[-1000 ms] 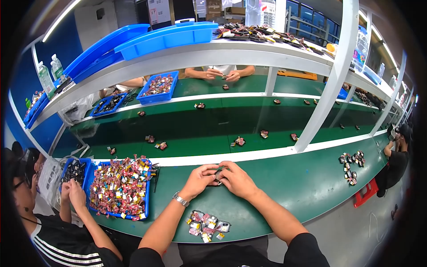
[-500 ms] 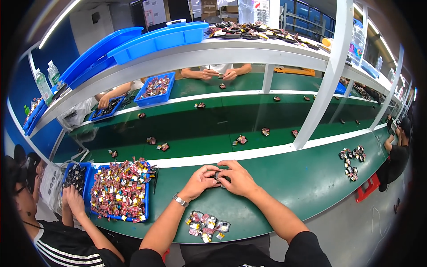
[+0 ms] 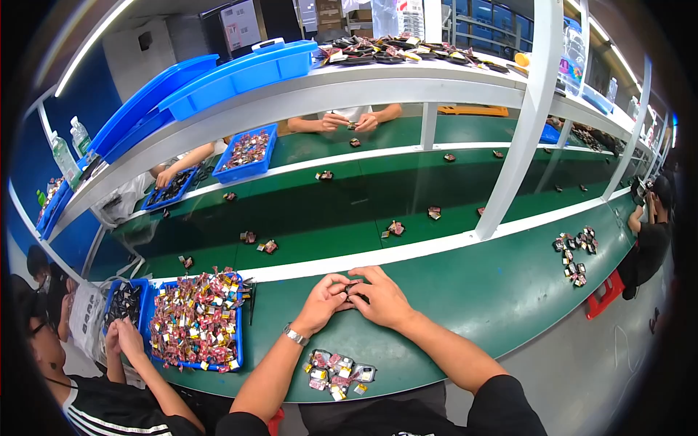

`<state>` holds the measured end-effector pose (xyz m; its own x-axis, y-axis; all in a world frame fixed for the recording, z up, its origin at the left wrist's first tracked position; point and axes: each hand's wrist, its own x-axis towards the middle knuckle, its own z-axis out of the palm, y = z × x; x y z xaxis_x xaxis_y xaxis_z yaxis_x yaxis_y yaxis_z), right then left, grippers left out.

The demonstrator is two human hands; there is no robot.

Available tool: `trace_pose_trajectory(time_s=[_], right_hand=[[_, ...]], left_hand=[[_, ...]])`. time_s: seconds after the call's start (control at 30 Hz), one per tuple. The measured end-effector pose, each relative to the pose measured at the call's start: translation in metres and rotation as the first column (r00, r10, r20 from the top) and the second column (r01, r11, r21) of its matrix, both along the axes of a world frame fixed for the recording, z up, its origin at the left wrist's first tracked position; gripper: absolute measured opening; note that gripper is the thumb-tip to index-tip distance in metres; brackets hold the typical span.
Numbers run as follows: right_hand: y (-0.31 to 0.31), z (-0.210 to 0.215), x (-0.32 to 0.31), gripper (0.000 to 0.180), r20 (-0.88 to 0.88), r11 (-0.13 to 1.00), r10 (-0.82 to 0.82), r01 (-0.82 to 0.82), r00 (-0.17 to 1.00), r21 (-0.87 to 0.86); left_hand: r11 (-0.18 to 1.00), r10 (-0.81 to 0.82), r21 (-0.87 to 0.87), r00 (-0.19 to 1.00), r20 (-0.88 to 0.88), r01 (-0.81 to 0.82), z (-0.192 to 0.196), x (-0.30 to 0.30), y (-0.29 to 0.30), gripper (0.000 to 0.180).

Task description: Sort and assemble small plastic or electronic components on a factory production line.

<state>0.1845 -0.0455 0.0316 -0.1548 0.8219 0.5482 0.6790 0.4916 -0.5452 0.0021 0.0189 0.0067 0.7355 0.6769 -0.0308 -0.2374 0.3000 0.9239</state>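
My left hand [image 3: 324,301] and my right hand [image 3: 381,296] meet over the green bench, fingertips pinched together around a small black casing [image 3: 351,292]. Fingers cover most of that piece, so its details are hidden. A metal watch [image 3: 296,334] circles my left wrist. Nearer to me, between my forearms, lies a cluster of small assemblies [image 3: 339,374] with black casings, reddish parts and white-and-yellow pieces. To the left of my left hand stands a blue tray [image 3: 239,341] heaped with reddish, white and yellow components.
A smaller blue bin [image 3: 147,291] of black parts stands beside a co-worker's hands [image 3: 125,336] at left. Beyond the white rail [image 3: 313,270], assemblies dot the green belt [image 3: 349,243]. A white post [image 3: 520,131] rises at right, near another assembly cluster [image 3: 574,254].
My fingers have shifted around the casing and now cover more of it. The whole view has tilted slightly. The cluster in front of me lies as before.
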Motion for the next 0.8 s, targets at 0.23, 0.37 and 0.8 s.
trace_pose_trajectory(time_s=[0.23,0.37,0.8], right_hand=[[-0.001,-0.007,-0.007,0.011,-0.172,1.0,-0.031,0.031,0.985,-0.003],[0.001,-0.016,-0.006,0.016,-0.265,0.996,-0.048,0.027,0.963,-0.084],[-0.007,0.001,-0.015,0.02,-0.216,0.999,-0.034,0.04,0.976,0.023]], left_hand=[[1.0,0.01,-0.023,1.0,0.014,-0.01,-0.004,-0.002,0.003,0.023],[1.0,0.009,-0.029,1.0,0.029,-0.008,-0.007,-0.003,0.005,0.023],[0.998,0.063,0.003,0.991,0.12,-0.064,-0.01,-0.003,0.004,0.021]])
